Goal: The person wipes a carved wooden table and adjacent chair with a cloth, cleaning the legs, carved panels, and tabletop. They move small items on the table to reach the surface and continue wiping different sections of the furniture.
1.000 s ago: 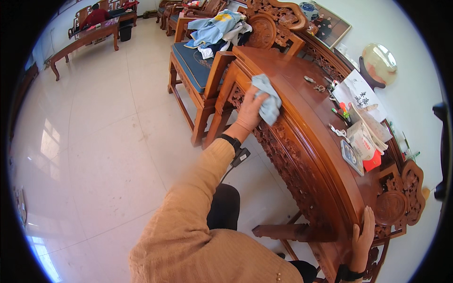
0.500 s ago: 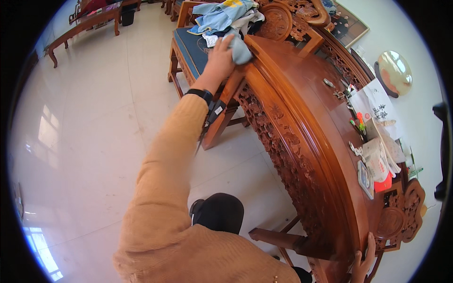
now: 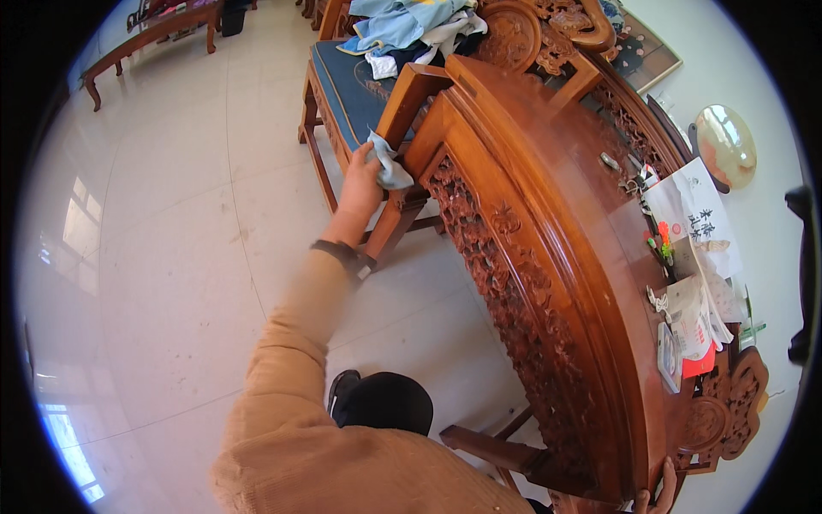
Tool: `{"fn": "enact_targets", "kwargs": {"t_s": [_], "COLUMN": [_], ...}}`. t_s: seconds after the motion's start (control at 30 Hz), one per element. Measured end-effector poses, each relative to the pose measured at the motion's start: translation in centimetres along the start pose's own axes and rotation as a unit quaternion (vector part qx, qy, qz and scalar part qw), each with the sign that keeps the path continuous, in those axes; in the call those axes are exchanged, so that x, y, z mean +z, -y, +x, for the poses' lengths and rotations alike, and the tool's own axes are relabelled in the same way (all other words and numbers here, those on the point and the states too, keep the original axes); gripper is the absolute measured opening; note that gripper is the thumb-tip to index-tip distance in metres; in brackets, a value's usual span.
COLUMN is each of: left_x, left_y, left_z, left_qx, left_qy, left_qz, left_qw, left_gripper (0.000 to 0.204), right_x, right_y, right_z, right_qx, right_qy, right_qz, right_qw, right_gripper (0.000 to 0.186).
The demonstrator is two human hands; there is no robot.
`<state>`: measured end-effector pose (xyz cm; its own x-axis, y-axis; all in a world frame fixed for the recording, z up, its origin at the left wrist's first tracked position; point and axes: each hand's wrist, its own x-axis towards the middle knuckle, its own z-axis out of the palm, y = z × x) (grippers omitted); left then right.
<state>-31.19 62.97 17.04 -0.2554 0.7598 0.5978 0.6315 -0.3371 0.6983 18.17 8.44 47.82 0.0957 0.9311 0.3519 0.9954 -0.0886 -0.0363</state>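
My left hand [image 3: 360,183] grips a pale blue-grey cloth [image 3: 392,173] low at the near left end of a carved wooden table [image 3: 548,283], beside the leg and the arm of a wooden chair [image 3: 409,92]. The hand and wrist are slightly blurred. My right hand [image 3: 659,491] touches the table's edge at the lower right, fingers apart, partly out of the picture. On the table top are a phone [image 3: 669,355], papers [image 3: 692,210], pens, a white cable and small metal items.
Clothes [image 3: 402,26] lie on the chair's blue cushion. A picture frame and a pale disc on a dark stand [image 3: 721,146] are at the back right. A low bench [image 3: 150,47] and dark bin [image 3: 233,21] are across the tiled floor [image 3: 171,257]. My black-clad leg [image 3: 385,398] is below.
My left hand with the cloth went from the table's side up to its far end, then down beside the chair arm. The view has shifted, and the right hand sits lower in the picture.
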Motion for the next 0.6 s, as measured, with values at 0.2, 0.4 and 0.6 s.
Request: {"fn": "enact_targets", "kwargs": {"t_s": [0.2, 0.4, 0.6], "left_x": [-7.0, -1.7, -1.1], "left_y": [-4.4, -2.6, 4.2], "left_z": [9.0, 7.8, -3.2], "left_qx": [0.117, 0.101, 0.022], "left_qy": [-0.118, -0.074, 0.075], "left_qz": [-0.064, -0.087, 0.109], "left_qw": [0.984, 0.988, 0.991], "left_gripper": [0.038, 0.047, 0.040], "right_x": [0.2, 1.0, 1.7], "right_y": [0.3, 0.1, 0.2], "right_z": [-0.1, -0.2, -0.2], "right_qx": [0.041, 0.070, 0.062], "right_qy": [0.009, 0.009, -0.013], "right_qz": [0.066, 0.134, 0.136], "right_qw": [0.997, 0.988, 0.989], "right_gripper": [0.070, 0.070, 0.070]}}
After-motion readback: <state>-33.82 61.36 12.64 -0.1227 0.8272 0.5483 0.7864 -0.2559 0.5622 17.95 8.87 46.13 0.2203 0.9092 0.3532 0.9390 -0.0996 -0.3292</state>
